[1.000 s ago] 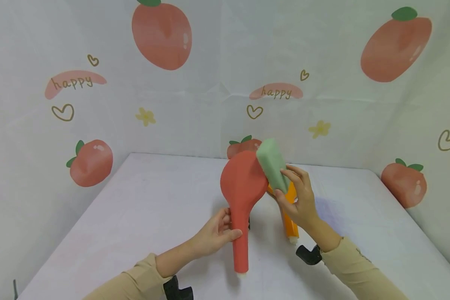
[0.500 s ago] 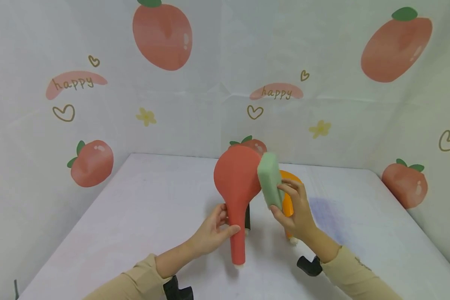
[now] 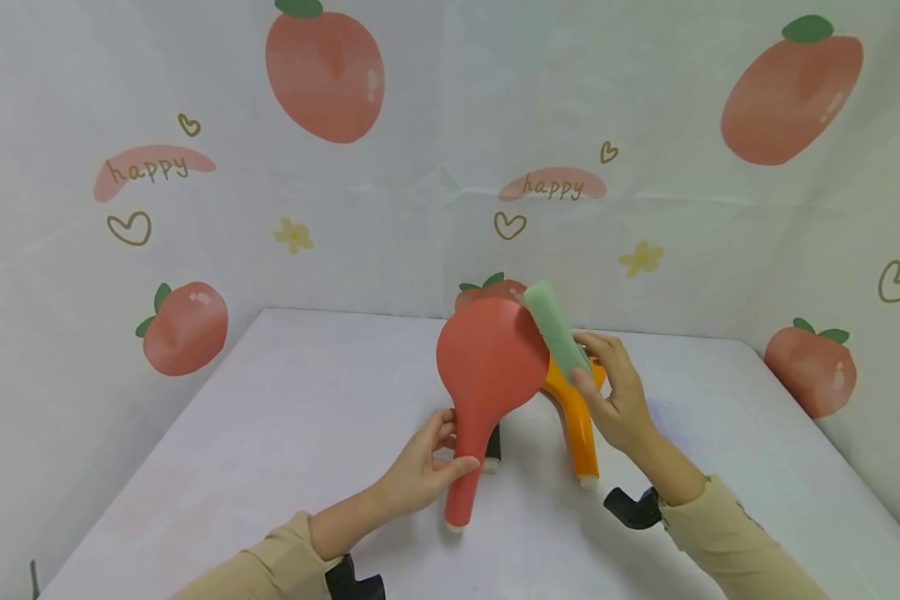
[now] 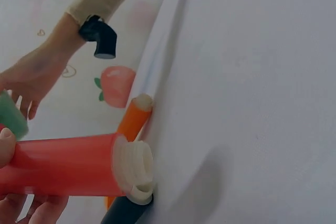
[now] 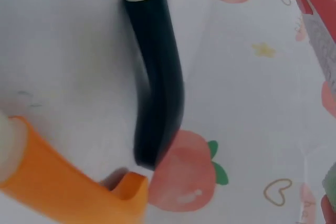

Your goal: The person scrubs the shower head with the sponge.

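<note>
My left hand [image 3: 420,471] grips a red shower head [image 3: 493,354] by its handle, holding it raised and leaning slightly right at the top. Its smooth rounded back shows in the head view. A white threaded end [image 4: 135,166] juts from the handle in the left wrist view. With thumb and fingers, my right hand [image 3: 621,408] pinches a pale green sponge [image 3: 553,321]. The sponge lies against the upper right edge of the red head, as far as the head view shows. What the sponge's far side touches is hidden.
An orange shower head [image 3: 579,429] lies on the white table [image 3: 330,375] behind the right hand. A dark one [image 5: 157,72], mostly hidden behind the red one in the head view, lies beside it. A fruit-printed cloth [image 3: 390,225] hangs behind the table.
The sponge first moved down along the red head's right edge, then back up, turning narrower to view. The red shower head shifted left, then its top tilted right while its handle end swung left.
</note>
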Motion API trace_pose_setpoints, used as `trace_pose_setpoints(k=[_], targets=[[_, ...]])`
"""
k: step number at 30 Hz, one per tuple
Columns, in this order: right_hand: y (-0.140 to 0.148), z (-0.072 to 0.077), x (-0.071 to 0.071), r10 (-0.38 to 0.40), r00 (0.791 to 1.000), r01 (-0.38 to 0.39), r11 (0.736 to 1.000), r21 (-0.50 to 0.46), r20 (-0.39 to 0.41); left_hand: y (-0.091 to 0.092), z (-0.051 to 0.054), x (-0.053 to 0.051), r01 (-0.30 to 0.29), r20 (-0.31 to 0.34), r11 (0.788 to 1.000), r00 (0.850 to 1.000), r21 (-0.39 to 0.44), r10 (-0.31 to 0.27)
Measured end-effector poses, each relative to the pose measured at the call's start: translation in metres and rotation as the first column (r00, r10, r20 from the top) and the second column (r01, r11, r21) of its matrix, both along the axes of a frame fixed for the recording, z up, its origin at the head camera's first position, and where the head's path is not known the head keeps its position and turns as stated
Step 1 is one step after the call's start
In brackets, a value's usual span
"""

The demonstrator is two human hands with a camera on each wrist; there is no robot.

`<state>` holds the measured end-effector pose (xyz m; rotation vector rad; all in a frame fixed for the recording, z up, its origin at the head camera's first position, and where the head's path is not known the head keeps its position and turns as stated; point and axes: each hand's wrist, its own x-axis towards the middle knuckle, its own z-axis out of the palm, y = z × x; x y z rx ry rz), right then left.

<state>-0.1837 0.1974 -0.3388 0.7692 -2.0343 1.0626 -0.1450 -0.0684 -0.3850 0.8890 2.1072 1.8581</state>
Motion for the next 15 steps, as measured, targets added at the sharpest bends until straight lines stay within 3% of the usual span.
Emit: trace_pose_setpoints(k=[7,15], targets=[[0.007,-0.003,0.001,-0.008,1.000,0.008,1.000,-0.008,0.010,-0.002,0.001,-0.001,-0.044,-0.057,0.999,0.997,-0.019,0.043],[0.007,0.016,-0.001,0.010,1.000,-0.011,0.997,-0.082,-0.015,-0.002,-0.001,0.000,-0.056,-0.185,0.996,0.982,-0.065,0.043]])
